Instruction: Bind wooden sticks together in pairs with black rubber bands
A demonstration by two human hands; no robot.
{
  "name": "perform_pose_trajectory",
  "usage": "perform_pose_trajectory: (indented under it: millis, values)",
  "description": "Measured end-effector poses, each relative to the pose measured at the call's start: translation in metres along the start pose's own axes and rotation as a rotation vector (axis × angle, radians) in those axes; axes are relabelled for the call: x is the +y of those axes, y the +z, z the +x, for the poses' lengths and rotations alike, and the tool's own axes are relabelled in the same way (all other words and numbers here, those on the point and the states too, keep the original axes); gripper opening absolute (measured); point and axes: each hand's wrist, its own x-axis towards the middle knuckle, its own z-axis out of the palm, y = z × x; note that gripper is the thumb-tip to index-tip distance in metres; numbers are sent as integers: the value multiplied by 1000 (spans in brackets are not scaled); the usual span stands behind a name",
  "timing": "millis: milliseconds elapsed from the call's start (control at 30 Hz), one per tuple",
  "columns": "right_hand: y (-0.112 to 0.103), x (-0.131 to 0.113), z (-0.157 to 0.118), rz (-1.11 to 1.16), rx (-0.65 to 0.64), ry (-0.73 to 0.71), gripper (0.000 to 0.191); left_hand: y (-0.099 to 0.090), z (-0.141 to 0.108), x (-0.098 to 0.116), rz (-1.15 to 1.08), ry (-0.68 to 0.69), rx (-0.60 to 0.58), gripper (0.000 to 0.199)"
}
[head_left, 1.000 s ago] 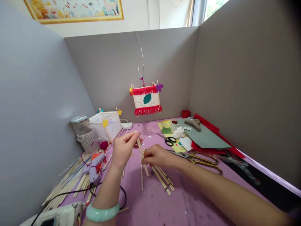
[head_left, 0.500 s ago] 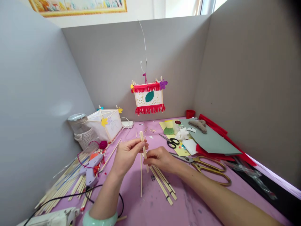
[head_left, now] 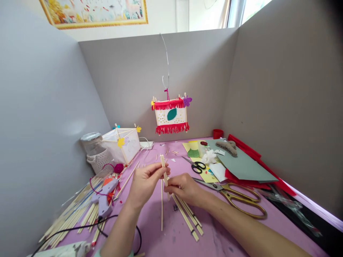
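Over the middle of the table, my left hand (head_left: 147, 180) pinches the upper part of a pair of pale wooden sticks (head_left: 163, 162), held nearly upright side by side. My right hand (head_left: 184, 188) closes its fingers on the lower part of the same sticks. Below my right wrist lie several wooden sticks with dark bands (head_left: 187, 220) near their ends. A single thin stick (head_left: 162, 210) lies to the left of them. A small black piece (head_left: 175, 207) rests on the cloth beside the banded sticks.
Left: a lilac glue gun (head_left: 105, 194) with black cord, a heap of sticks (head_left: 64, 217), a glass jar (head_left: 92, 142) and a white lantern (head_left: 125, 146). A red-fringed lantern (head_left: 172, 116) hangs ahead. Right: black scissors (head_left: 198, 167), gold-handled scissors (head_left: 241, 198), grey sheet (head_left: 246, 164).
The view has tilted slightly upward, so everything sits a little lower in the picture. Both hands keep nearly the same hold on the sticks.
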Motion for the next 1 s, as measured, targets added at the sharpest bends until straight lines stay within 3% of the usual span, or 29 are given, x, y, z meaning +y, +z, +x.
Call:
perform_pose_trajectory:
  millis: [567, 767, 867, 1000]
  values:
    - [-2, -1, -1, 0, -19, 40, 19, 6, -2, -6, -47, -58, -32, 21]
    - [-23, -9, -5, -209, -219, 14, 15, -1, -7, 3, -175, -99, 191, 29]
    - [-23, -16, -9, -349, -336, 35, 15, -5, -11, 5, -248, -195, 199, 33]
    - [-10, -25, -12, -496, -379, 65, 17, -4, -13, 0, -289, -312, 183, 35]
